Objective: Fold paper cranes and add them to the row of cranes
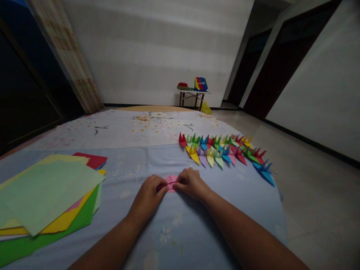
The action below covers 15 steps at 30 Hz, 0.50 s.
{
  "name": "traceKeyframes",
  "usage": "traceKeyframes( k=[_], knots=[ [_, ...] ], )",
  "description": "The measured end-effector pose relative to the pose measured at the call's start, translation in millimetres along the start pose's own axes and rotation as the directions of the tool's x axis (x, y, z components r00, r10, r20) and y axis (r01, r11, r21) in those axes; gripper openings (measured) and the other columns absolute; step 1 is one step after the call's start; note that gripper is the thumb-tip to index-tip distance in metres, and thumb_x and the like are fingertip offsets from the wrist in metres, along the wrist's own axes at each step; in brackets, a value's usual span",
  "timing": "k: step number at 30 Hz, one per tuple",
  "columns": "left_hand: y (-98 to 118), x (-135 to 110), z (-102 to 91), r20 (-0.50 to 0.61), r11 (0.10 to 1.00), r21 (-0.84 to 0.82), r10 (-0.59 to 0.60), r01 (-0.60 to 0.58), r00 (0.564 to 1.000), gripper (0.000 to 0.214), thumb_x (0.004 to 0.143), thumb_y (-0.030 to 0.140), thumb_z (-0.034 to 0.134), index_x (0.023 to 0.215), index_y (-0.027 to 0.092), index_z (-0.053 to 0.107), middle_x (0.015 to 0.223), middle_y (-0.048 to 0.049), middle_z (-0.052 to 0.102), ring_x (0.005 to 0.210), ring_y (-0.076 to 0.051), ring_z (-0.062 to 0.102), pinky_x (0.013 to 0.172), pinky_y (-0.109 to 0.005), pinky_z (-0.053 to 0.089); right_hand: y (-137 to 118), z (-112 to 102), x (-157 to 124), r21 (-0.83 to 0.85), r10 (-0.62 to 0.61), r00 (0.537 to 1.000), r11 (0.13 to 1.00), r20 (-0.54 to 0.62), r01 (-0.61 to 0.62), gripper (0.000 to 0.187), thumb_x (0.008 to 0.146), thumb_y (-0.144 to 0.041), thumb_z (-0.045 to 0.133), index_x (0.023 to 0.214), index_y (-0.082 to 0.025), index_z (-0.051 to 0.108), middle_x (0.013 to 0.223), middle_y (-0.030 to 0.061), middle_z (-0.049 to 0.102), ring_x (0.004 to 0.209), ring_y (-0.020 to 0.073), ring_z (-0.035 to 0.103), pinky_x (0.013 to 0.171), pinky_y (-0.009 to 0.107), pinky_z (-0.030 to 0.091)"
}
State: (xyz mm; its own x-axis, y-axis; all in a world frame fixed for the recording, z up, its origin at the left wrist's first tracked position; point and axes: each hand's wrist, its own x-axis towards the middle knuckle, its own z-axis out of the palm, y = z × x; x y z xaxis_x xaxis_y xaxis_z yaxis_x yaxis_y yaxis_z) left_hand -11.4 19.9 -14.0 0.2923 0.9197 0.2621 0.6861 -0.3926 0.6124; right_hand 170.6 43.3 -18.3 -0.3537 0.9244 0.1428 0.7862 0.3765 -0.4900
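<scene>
A small folded piece of pink paper [171, 179] lies on the blue cloth between my two hands. My left hand [153, 190] pinches its left side between thumb and fingers. On the opposite side, my right hand [192, 183] grips the paper the same way, thumb toward me. A crease line runs across the pink paper from one hand to the other. Parts of its edges are hidden under my fingers. Beyond my right hand stand rows of folded paper cranes [209, 155] in many colours, with a blue crane [264, 172] at the right end.
At the left lies a loose stack of coloured paper sheets [59, 187], pale green on top. A floral cloth [163, 129] covers the table's far part. Against the back wall, a small table [194, 92] carries a colourful box [200, 84]. The table's edge curves away at the right.
</scene>
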Motion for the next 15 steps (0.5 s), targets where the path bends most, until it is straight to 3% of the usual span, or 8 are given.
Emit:
traceKeyframes(
  k=[6,15],
  knots=[
    [1.1,-4.1,-7.3,0.149,0.975,0.137,0.155,-0.176,0.977,0.021,0.087,0.025,0.045,0.095,0.025,0.064,0.091,-0.0034,0.061,0.086,-0.018,0.053,0.078,-0.033,0.042,-1.0,-0.9,0.2,-0.010,0.000,1.000,1.000,0.007,0.000,0.017,0.075,-0.037,0.063,0.072,-0.020,0.065,0.074,0.0005,0.059,0.079,0.0158,0.046,0.072,0.030,0.025],
    [15.8,-10.0,-11.8,0.296,0.875,0.390,0.177,-0.288,0.939,0.025,0.087,0.024,0.042,0.101,0.022,0.062,0.095,-0.0070,0.061,0.086,-0.022,0.052,0.074,-0.036,0.040,-4.9,-0.1,-3.6,-0.026,0.025,0.999,0.999,-0.022,-0.026,0.020,0.076,-0.039,0.061,0.071,-0.019,0.062,0.074,0.0015,0.057,0.082,0.0171,0.044,0.071,0.031,0.023]
  ],
)
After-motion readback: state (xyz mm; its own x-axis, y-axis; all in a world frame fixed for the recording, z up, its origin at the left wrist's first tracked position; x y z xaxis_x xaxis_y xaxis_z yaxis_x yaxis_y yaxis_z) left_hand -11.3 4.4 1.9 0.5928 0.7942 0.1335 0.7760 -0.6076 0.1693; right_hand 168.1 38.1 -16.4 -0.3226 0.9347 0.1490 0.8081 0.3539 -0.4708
